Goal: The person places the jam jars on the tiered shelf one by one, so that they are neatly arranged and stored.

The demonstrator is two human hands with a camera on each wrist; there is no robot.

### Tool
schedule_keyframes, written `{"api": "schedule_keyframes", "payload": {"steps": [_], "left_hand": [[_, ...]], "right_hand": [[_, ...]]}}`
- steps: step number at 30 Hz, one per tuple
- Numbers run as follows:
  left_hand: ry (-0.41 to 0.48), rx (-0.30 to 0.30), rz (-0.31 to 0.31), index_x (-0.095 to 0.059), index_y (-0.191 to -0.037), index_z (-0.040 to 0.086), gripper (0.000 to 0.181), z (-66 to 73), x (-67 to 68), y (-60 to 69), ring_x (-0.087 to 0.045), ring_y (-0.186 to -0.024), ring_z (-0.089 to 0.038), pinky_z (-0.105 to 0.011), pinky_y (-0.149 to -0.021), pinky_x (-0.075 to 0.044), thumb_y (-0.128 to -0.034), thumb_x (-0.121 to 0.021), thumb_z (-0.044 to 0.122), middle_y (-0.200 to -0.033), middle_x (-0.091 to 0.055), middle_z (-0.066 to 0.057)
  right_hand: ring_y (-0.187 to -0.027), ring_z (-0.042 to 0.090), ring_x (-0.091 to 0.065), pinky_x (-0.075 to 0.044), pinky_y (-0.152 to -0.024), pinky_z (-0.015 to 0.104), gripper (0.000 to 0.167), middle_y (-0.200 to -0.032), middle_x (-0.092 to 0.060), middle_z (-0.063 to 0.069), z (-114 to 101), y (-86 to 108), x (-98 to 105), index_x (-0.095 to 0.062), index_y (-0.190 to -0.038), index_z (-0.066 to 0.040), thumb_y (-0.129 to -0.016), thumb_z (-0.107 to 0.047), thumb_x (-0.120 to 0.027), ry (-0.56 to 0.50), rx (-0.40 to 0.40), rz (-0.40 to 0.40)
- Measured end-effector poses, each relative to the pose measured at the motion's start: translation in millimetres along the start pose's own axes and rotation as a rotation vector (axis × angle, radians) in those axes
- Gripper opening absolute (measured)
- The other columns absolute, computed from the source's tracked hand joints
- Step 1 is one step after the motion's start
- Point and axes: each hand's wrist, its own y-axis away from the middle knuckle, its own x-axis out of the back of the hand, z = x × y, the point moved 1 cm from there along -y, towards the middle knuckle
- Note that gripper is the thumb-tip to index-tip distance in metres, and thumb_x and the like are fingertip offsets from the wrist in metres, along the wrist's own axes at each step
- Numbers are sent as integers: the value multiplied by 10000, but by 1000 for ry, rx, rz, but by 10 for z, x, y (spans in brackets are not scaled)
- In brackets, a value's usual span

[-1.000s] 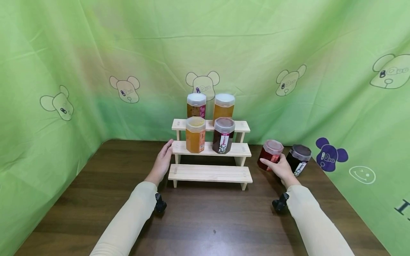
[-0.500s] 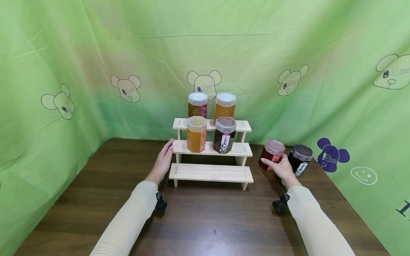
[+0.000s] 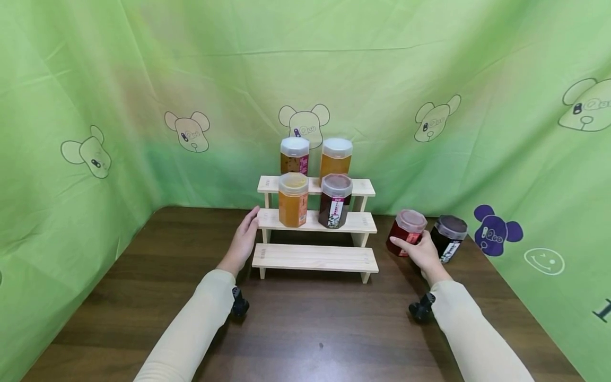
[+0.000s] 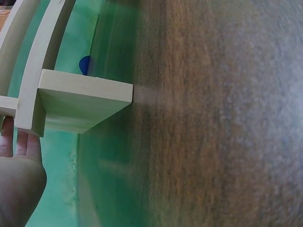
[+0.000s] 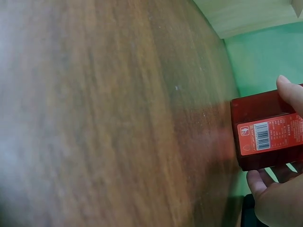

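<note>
Nearby, dark jar (image 3: 447,240) stands beside right grip (image 3: 423,255) pinching red jar (image 3: 406,227); left grip (image 3: 242,243), fingers straight, touches jar-laden stand (image 3: 315,257).

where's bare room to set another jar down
Free: the bottom step of the pale wooden rack, and the brown wooden table in front, between the cream sleeves. Crowded: the upper steps, bearing four faceted lidded jars, and right of the rack, where the right hand holds a red faceted jar beside a black jar.
</note>
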Motion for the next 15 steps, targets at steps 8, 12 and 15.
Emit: {"api": "schedule_keyframes", "payload": {"steps": [8,12,15], "left_hand": [[14,-18,29,-297,-1591,143,493,-263,-3,-133,-247,-1480,-231,-433,-1202,-188,-1117,-335,272,-1622,-284,-57],[1,-20,36,-309,-1587,153,489,-268,-8,-134,-259,-1475,-218,-425,-1199,-203,-1116,-341,278,-1618,-295,-43],[-1,-18,40,-311,-1587,160,488,-263,-11,-135,-265,-1472,-215,-423,-1197,-209,-1116,-340,281,-1617,-298,-38]], "right_hand": [[-1331,394,-387,-315,-1117,521,932,-1449,-390,298,-90,76,58,-211,-1517,52,-898,-366,-768,16,55,-10],[-1309,386,-417,-344,-1086,510,931,-1430,-418,294,-179,123,78,-231,-1506,53,-888,-378,-778,22,89,-7],[-1292,380,-433,-363,-1058,504,926,-1417,-429,290,-261,160,87,-241,-1498,57,-884,-374,-783,16,115,-10]]}}
